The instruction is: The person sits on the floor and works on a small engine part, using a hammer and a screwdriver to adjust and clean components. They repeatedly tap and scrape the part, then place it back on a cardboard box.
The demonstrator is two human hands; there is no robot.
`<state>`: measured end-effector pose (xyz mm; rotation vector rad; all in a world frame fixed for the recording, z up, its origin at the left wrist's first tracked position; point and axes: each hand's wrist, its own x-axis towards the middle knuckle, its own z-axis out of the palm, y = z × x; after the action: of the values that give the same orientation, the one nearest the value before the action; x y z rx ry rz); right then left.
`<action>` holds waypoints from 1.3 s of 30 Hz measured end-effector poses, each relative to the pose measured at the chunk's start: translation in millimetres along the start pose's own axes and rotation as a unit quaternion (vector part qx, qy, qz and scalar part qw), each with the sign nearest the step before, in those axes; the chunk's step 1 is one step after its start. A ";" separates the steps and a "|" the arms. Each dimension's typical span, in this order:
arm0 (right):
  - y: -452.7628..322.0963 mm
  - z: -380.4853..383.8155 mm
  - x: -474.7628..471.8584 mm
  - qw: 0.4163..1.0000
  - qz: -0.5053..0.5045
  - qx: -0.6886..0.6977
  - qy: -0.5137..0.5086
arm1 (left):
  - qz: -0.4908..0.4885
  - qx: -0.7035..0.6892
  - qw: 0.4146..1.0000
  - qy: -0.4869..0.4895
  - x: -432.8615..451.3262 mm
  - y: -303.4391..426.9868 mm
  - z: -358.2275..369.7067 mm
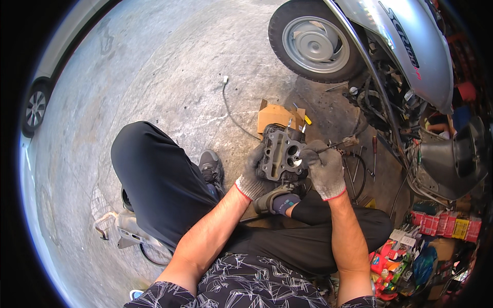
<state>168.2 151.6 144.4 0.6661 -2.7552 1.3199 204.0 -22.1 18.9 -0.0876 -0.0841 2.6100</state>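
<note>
My left hand (256,171), in a grey knit work glove with a red cuff edge, grips the left side of a metal engine cylinder head (275,156). The part's flat face, with round openings and a long slot, is turned up towards me. At its right edge my right hand (322,163), gloved alike, is closed around a thin tool with a dark shaft (334,145) that sticks out to the right. The tool's tip near the openings is hidden or too small to tell. An open cardboard box (274,117) stands just beyond the part.
A scooter's wheel (316,44) and silver body panel (408,42) are at the upper right. A red-handled screwdriver (374,148) and other tools lie on the concrete floor to the right. A cable (231,111) lies ahead; a silver metal part (133,231) lies at the left.
</note>
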 end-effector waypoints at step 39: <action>-0.4 10.7 -4.6 0.998 -0.035 -0.044 0.008 | 0.030 0.078 0.996 0.006 -7.4 -4.9 -12.8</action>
<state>174.3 145.1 136.9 0.7372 -2.7317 1.1787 213.8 -21.1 6.9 -0.0516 0.1279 2.6658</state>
